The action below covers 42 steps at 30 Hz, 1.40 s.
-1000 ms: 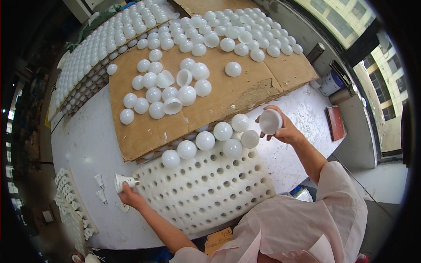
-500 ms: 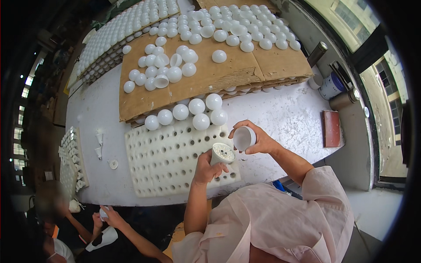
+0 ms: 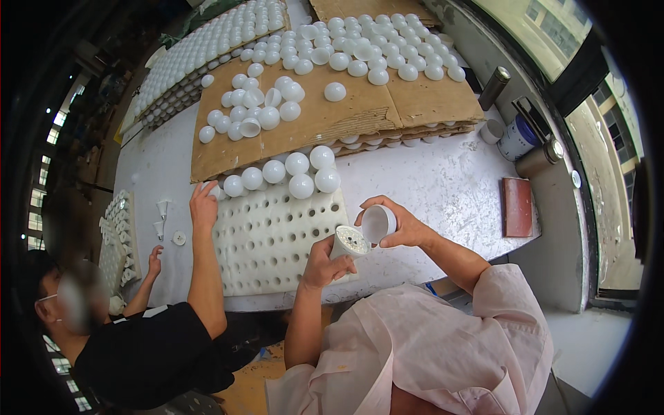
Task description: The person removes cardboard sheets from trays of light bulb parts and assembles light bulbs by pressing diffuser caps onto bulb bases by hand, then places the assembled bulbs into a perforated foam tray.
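The person's left hand (image 3: 319, 266) is wrapped around a white lamp base (image 3: 349, 243) with a round disc on top. The right hand (image 3: 404, 228) pinches a white dome cover (image 3: 377, 223) by its rim, with the open side facing the base. The two parts sit just beside each other, close to the person's chest and above the near edge of the bench (image 3: 443, 187).

Just past the left hand lies a white tray full of holes (image 3: 273, 238). A few round white bulbs (image 3: 301, 185) stand in its far rows. Further off, a sheet of cardboard (image 3: 387, 111) carries many more.

The cover looks thin, light and smooth, so it could slip or crack if squeezed hard. Soft fingers around the rim seem the best hold. The base looks stiffer and can be held by its sides.

To the left, a co-worker's hand (image 3: 203, 206) rests on the tray's far corner.
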{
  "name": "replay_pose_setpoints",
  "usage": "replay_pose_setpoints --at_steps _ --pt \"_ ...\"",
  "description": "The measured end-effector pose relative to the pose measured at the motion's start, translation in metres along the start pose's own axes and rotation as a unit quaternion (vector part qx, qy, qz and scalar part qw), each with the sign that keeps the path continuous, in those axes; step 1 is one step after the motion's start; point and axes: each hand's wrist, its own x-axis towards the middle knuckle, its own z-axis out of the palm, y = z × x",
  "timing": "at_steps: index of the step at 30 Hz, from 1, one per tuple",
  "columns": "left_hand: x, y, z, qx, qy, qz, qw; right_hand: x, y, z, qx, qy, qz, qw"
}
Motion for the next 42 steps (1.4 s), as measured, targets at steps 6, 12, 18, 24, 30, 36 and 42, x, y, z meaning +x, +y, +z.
replay_pose_setpoints --at_steps 6,12,18,24,30,36,42 --pt "-0.004 0.004 0.005 0.026 0.005 -0.011 1.0 -0.002 -0.01 0.001 -0.057 -0.027 -0.026 0.998" --pt "-0.013 0.025 0.01 0.129 0.006 -0.049 0.99 0.002 -0.029 0.019 -0.332 -0.101 -0.024 0.938" --pt "-0.019 0.023 0.006 0.195 0.009 -0.049 0.98 0.004 -0.026 0.038 -0.454 -0.139 -0.006 0.88" --pt "-0.024 0.011 -0.007 0.2 0.005 -0.045 0.979 0.008 -0.019 0.046 -0.463 -0.16 -0.019 0.872" --pt "-0.023 0.029 0.004 0.266 0.019 -0.107 0.958 0.011 -0.016 0.053 -0.487 -0.177 0.005 0.855" --pt "-0.025 0.003 -0.013 0.244 -0.005 -0.084 0.966 0.014 0.001 0.056 -0.502 -0.186 -0.045 0.844" --pt "-0.027 0.011 0.0 0.333 0.048 -0.056 0.94 0.015 0.024 0.063 -0.402 -0.128 -0.204 0.883"
